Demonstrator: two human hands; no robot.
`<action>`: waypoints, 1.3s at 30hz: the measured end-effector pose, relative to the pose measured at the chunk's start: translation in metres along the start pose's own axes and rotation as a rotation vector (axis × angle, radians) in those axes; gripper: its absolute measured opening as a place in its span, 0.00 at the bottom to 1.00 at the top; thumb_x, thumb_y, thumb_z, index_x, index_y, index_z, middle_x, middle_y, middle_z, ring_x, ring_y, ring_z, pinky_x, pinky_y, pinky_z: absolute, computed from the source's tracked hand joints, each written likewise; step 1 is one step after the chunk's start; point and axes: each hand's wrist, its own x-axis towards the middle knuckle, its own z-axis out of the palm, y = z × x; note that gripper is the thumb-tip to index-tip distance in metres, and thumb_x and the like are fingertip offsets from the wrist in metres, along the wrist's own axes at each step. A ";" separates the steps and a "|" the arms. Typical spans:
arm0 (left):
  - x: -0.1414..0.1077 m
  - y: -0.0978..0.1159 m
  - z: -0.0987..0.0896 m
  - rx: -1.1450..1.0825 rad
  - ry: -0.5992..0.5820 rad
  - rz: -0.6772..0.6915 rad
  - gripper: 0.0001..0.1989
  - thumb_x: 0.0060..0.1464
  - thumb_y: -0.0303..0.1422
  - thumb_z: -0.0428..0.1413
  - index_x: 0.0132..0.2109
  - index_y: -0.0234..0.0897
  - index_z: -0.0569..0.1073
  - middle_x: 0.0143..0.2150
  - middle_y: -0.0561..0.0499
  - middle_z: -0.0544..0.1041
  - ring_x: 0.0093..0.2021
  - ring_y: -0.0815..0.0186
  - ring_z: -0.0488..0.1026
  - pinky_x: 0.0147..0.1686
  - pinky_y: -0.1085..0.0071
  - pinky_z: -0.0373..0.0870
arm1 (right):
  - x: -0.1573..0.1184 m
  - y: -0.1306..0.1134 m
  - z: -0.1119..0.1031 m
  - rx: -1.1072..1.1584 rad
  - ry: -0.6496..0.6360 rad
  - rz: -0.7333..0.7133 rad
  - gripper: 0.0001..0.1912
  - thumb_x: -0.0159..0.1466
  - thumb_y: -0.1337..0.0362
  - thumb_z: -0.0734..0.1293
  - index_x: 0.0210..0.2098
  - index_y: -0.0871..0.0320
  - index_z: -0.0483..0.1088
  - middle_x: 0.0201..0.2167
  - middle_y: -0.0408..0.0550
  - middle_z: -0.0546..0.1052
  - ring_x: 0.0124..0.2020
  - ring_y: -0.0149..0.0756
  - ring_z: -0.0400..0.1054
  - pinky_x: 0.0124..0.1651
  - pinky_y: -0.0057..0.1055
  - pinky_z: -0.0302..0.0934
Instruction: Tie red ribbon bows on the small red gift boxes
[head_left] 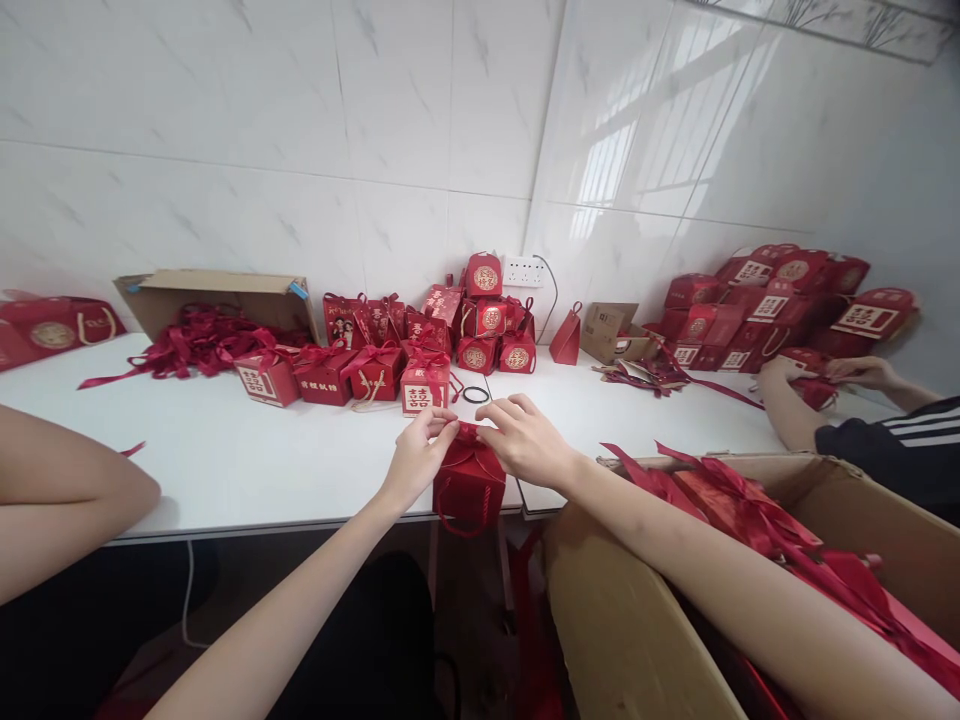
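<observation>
At the table's front edge stands a small red gift box (469,488) with a twisted rope handle drooping down its near side. A red ribbon (468,432) lies across the top of this box. My left hand (424,450) pinches the ribbon from the left, thumb against fingertips. From the right, my right hand (529,443) bends over the box top, its thumb and fingers closed on the ribbon too; its fingertips are partly hidden. Just behind the hands sits a finished-looking box with a white double-happiness label (424,388), near a black ring (475,395).
An open carton (217,285) of loose ribbons stands at back left. Red boxes are stacked by the power strip (523,271) and at far right. A big carton (630,610) stands under my right arm. Another person's arm (67,480) rests left; a co-worker's hands (862,373) work right.
</observation>
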 end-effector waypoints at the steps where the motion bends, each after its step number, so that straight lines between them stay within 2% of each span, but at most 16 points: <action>1: 0.000 0.000 -0.001 0.004 -0.001 -0.001 0.12 0.49 0.40 0.54 0.37 0.37 0.68 0.35 0.49 0.76 0.38 0.63 0.73 0.40 0.68 0.66 | 0.000 0.000 0.000 -0.008 0.006 0.008 0.09 0.62 0.73 0.58 0.31 0.62 0.69 0.39 0.52 0.72 0.38 0.38 0.60 0.42 0.36 0.51; 7: -0.001 -0.003 -0.005 0.042 0.019 0.020 0.12 0.50 0.40 0.53 0.39 0.37 0.68 0.39 0.47 0.75 0.42 0.62 0.72 0.42 0.67 0.66 | -0.001 0.001 -0.002 -0.044 0.011 0.083 0.10 0.60 0.76 0.57 0.33 0.61 0.69 0.39 0.52 0.72 0.37 0.39 0.59 0.41 0.37 0.48; 11: -0.003 0.000 -0.011 0.103 0.046 0.044 0.10 0.50 0.39 0.52 0.37 0.38 0.68 0.38 0.48 0.75 0.41 0.62 0.73 0.43 0.67 0.65 | -0.002 0.001 -0.001 -0.012 0.029 0.112 0.10 0.60 0.77 0.58 0.34 0.61 0.68 0.38 0.51 0.72 0.37 0.38 0.60 0.41 0.37 0.48; 14: -0.005 0.004 -0.018 0.262 0.106 0.092 0.07 0.51 0.36 0.52 0.35 0.39 0.69 0.37 0.49 0.76 0.40 0.61 0.74 0.47 0.63 0.61 | -0.003 0.001 0.000 0.019 0.028 0.105 0.12 0.61 0.77 0.56 0.35 0.61 0.68 0.38 0.51 0.72 0.37 0.37 0.60 0.41 0.36 0.48; 17: -0.011 0.007 -0.020 0.502 0.185 0.215 0.05 0.52 0.33 0.51 0.36 0.39 0.70 0.37 0.49 0.76 0.37 0.61 0.74 0.51 0.57 0.54 | -0.003 0.000 0.000 0.023 0.042 0.086 0.13 0.63 0.77 0.54 0.36 0.61 0.68 0.37 0.51 0.72 0.36 0.35 0.61 0.42 0.37 0.48; 20: -0.016 0.006 -0.019 0.577 0.163 0.274 0.06 0.52 0.33 0.50 0.38 0.40 0.69 0.37 0.49 0.76 0.37 0.61 0.73 0.50 0.58 0.55 | -0.003 0.000 -0.001 0.030 0.064 0.061 0.12 0.65 0.75 0.54 0.39 0.61 0.68 0.37 0.51 0.72 0.35 0.34 0.61 0.42 0.36 0.49; 23: -0.017 0.003 -0.017 0.468 0.101 0.227 0.07 0.52 0.33 0.50 0.40 0.40 0.68 0.38 0.49 0.76 0.39 0.61 0.72 0.45 0.63 0.61 | -0.003 -0.001 0.000 0.105 0.059 -0.028 0.12 0.65 0.73 0.55 0.42 0.62 0.67 0.37 0.52 0.71 0.35 0.33 0.62 0.41 0.35 0.53; 25: -0.016 0.000 -0.016 0.350 0.077 0.185 0.07 0.51 0.34 0.50 0.39 0.40 0.68 0.37 0.50 0.76 0.38 0.62 0.72 0.40 0.67 0.64 | -0.003 -0.002 0.000 0.182 0.041 -0.070 0.11 0.66 0.72 0.55 0.41 0.62 0.67 0.36 0.52 0.71 0.34 0.33 0.62 0.40 0.33 0.55; 29: -0.010 -0.002 -0.015 0.156 0.010 0.073 0.08 0.48 0.36 0.52 0.35 0.38 0.69 0.35 0.51 0.74 0.35 0.65 0.70 0.36 0.70 0.66 | -0.003 -0.005 0.000 0.290 -0.004 -0.047 0.09 0.65 0.69 0.56 0.33 0.62 0.67 0.34 0.52 0.69 0.31 0.32 0.62 0.37 0.31 0.58; 33: -0.006 -0.001 -0.015 -0.016 -0.031 -0.046 0.09 0.44 0.37 0.55 0.31 0.35 0.69 0.31 0.51 0.73 0.34 0.66 0.70 0.35 0.70 0.66 | -0.002 -0.006 -0.004 0.364 -0.033 -0.032 0.08 0.61 0.69 0.57 0.31 0.61 0.67 0.35 0.53 0.68 0.31 0.33 0.61 0.36 0.31 0.61; 36: -0.006 -0.003 -0.015 -0.186 -0.025 -0.174 0.10 0.41 0.37 0.57 0.31 0.35 0.67 0.29 0.53 0.71 0.31 0.68 0.70 0.31 0.71 0.67 | -0.002 -0.005 -0.006 0.417 -0.034 -0.033 0.07 0.59 0.70 0.58 0.29 0.61 0.67 0.35 0.54 0.66 0.32 0.33 0.61 0.36 0.31 0.61; 39: -0.007 -0.005 -0.015 -0.209 0.027 -0.150 0.08 0.41 0.34 0.56 0.28 0.35 0.66 0.28 0.55 0.69 0.30 0.69 0.69 0.32 0.71 0.68 | -0.001 -0.004 -0.006 0.431 -0.036 -0.014 0.07 0.56 0.70 0.58 0.26 0.62 0.67 0.32 0.53 0.65 0.31 0.34 0.59 0.35 0.32 0.61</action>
